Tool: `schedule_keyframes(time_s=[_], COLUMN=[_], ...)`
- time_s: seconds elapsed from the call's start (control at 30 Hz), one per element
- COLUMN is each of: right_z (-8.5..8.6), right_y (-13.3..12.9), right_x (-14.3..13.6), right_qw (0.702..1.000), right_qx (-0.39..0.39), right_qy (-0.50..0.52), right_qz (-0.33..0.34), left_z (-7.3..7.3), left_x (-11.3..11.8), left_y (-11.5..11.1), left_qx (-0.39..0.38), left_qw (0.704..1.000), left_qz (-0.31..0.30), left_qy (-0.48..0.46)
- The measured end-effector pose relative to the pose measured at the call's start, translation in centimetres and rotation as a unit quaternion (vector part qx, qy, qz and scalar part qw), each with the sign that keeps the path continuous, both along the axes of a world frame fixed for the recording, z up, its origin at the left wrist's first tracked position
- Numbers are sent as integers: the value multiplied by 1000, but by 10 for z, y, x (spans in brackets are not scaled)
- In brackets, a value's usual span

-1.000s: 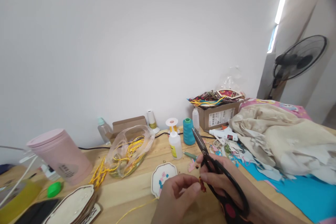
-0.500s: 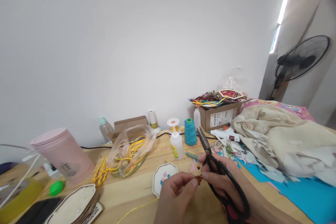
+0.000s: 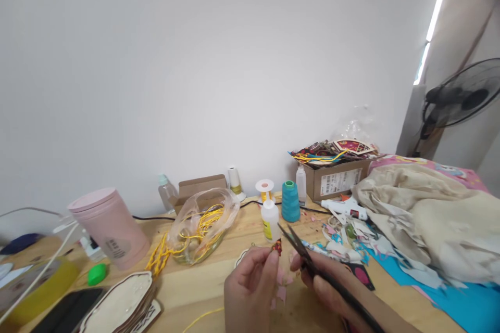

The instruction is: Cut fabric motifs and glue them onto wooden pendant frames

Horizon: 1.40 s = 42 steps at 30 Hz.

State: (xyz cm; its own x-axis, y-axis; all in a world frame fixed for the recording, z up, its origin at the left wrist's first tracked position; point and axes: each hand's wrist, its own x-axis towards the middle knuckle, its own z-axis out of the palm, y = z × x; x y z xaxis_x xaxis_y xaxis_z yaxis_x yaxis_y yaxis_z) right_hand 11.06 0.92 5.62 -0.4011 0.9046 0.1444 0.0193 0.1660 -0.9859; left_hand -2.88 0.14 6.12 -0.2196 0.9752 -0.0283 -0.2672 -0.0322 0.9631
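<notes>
- Smooth pale wall (image 3: 195,62) behind a grained wooden table (image 3: 195,286).
- Left hand (image 3: 252,289): thumb and forefinger pinched on a small red patterned scrap (image 3: 277,246), point upward, near the blades.
- Right hand (image 3: 332,281): fingers curled round dark scissors (image 3: 308,261); slim blades slightly parted, slanting away leftward; handles partly hidden.
- Pale plaque (image 3: 241,257), mostly covered.
</notes>
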Motion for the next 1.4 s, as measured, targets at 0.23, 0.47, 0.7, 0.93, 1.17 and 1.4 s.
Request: schedule_keyframes(time_s=[0.23,0.47,0.7,0.93,1.17,1.4], right_z=[-20,-17,-10,-13,-9,-14], right_y=[1,2,-1,2,1,4], right_x=[-7,-7,-6,-5,-5,-2], right_qw=[997,998,999,998,997,998], right_qx=[50,35,32,39,35,29], right_qy=[-23,-16,-22,-32,-31,-36], right_qz=[45,53,38,43,57,52], left_z=[0,-4,-1,-2,-4,-7], left_x=[5,6,9,9,8,8], left_y=[-1,-1,-2,-1,-1,0], left_qx=[19,40,55,45,37,24], left_qw=[999,994,993,993,993,995], left_qz=[8,26,26,19,3,2], left_qy=[40,101,104,106,112,94])
